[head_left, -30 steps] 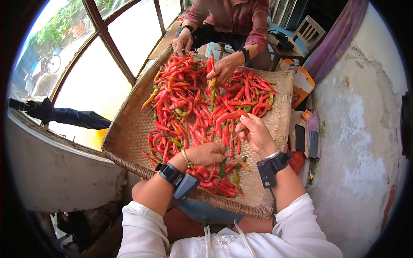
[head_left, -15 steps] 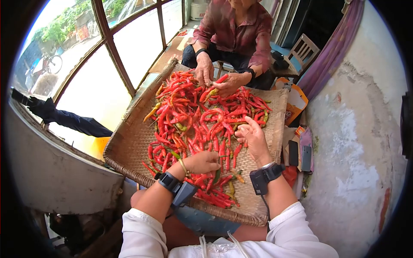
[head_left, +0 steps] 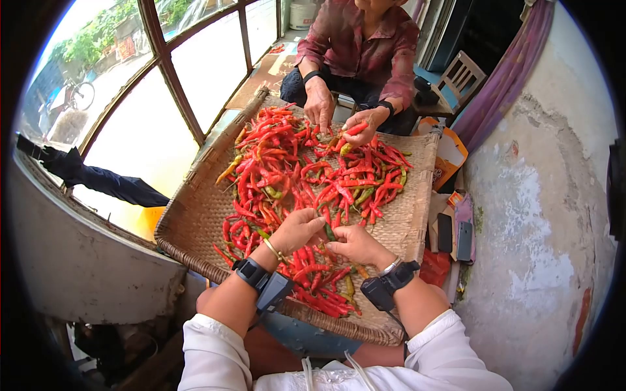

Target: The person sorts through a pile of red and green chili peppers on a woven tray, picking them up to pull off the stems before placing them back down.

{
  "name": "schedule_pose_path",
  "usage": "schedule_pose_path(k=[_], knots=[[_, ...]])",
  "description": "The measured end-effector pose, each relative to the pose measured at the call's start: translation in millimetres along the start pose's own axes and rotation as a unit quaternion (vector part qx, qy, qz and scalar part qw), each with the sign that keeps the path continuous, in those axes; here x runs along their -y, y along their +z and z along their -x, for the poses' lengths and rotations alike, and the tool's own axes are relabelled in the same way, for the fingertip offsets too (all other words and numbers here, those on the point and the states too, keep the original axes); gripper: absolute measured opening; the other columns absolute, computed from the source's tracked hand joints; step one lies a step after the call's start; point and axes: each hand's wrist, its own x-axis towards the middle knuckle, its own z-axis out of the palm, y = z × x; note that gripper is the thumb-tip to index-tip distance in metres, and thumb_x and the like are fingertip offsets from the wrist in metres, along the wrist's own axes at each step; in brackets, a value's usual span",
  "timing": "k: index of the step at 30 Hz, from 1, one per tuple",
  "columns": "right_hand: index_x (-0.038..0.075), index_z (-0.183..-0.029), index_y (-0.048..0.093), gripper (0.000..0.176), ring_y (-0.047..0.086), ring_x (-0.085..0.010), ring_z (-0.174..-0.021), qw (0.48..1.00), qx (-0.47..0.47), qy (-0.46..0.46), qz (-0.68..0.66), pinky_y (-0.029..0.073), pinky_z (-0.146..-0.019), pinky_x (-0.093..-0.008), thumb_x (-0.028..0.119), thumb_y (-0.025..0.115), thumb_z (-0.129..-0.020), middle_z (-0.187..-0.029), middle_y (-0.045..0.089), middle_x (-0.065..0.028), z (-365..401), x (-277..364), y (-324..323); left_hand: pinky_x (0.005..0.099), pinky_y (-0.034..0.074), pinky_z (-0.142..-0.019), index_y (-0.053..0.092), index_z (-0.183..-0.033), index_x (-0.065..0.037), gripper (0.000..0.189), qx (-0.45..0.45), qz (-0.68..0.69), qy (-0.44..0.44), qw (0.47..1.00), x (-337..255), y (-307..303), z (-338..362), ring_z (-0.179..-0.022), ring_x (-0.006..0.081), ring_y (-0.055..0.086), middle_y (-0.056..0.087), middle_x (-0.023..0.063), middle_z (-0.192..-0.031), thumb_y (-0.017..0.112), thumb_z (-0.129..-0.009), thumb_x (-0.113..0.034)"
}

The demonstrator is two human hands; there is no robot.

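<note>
A heap of red chili peppers point(head_left: 270, 146), with a few green and orange ones among them, lies on a woven tray point(head_left: 404, 241). My left hand point(head_left: 300, 229) is closed above the near pile. Close beside it, my right hand point(head_left: 360, 245) has its fingers pinched together. Between my fingertips shows a dark green chili pepper point(head_left: 329, 232), which both hands seem to grip; its ends are partly hidden. More red chili peppers point(head_left: 323, 303) lie below my hands near the tray's front edge.
Across the tray, a person in a dark red shirt point(head_left: 365, 52) holds a red chili in one hand point(head_left: 368, 124); the other hand point(head_left: 318, 104) touches the heap. A folded umbrella point(head_left: 111, 182) lies left, by the window. Phones point(head_left: 463, 241) and a wooden chair point(head_left: 460, 81) are at right.
My left hand has moved up and my right hand down and left, so they now meet at the green chili. The other person's hands have moved apart.
</note>
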Motion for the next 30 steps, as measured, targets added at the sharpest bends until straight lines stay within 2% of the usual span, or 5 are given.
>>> schedule_pose_path(k=[4,8,12,23,30], knots=[[-0.001,-0.073,0.054,0.021,0.051,-0.0092,-0.055,0.951,0.070,-0.060,0.295,0.040,-0.048,-0.0272,0.018,0.058,-0.078,-0.058,0.052,-0.0025,0.9,-5.1,-16.7,0.0329,0.048,-0.060,0.057,-0.083,-0.002,0.024,-0.064,-0.266,0.118,0.954,16.1,-17.4,-10.3,-0.062,0.0230,0.059,0.061,0.0117,-0.072,0.051,-0.082,-0.025],[-0.003,-0.094,0.054,0.024,0.056,-0.0097,-0.065,0.999,-0.042,0.024,0.003,0.042,-0.049,-0.0233,0.017,0.057,-0.080,-0.069,0.056,-0.0052,-2.9,0.8,-28.7,0.0417,0.047,-0.069,0.059,-0.088,-0.004,0.027,-0.042,-0.565,0.006,0.824,6.8,-15.5,2.4,-0.081,0.0307,0.060,0.062,0.0167,-0.082,0.056,-0.075,-0.027],[-0.005,-0.120,0.040,0.046,0.057,-0.0100,-0.067,0.920,-0.242,-0.121,-0.285,0.046,-0.051,-0.0215,0.014,0.055,-0.082,-0.090,0.056,-0.0065,-13.2,-6.0,-34.4,0.0414,0.048,-0.068,0.057,-0.087,-0.002,0.035,0.003,-0.609,0.019,0.793,21.3,-11.3,0.1,-0.079,0.0320,0.059,0.061,0.0162,-0.083,0.060,-0.073,-0.034],[-0.001,-0.097,0.058,0.022,0.056,-0.0084,-0.063,0.995,-0.096,-0.016,0.024,0.045,-0.058,-0.0235,0.012,0.057,-0.079,-0.073,0.059,-0.0034,-14.4,-18.6,-14.1,0.0364,0.049,-0.063,0.066,-0.076,-0.006,0.037,-0.078,-0.622,-0.073,0.776,15.6,-9.2,-9.1,-0.075,0.0264,0.062,0.063,0.0117,-0.078,0.062,-0.070,-0.043],[0.001,-0.093,0.061,0.026,0.061,-0.0196,-0.070,0.983,-0.081,-0.032,0.164,0.047,-0.065,-0.0301,0.019,0.061,-0.074,-0.077,0.063,-0.0122,-15.7,-22.5,-6.0,0.0405,0.047,-0.058,0.060,-0.077,-0.005,0.030,-0.108,-0.601,0.122,0.782,39.1,-18.9,-20.8,-0.069,0.0298,0.060,0.060,0.0115,-0.068,0.062,-0.071,-0.034]])
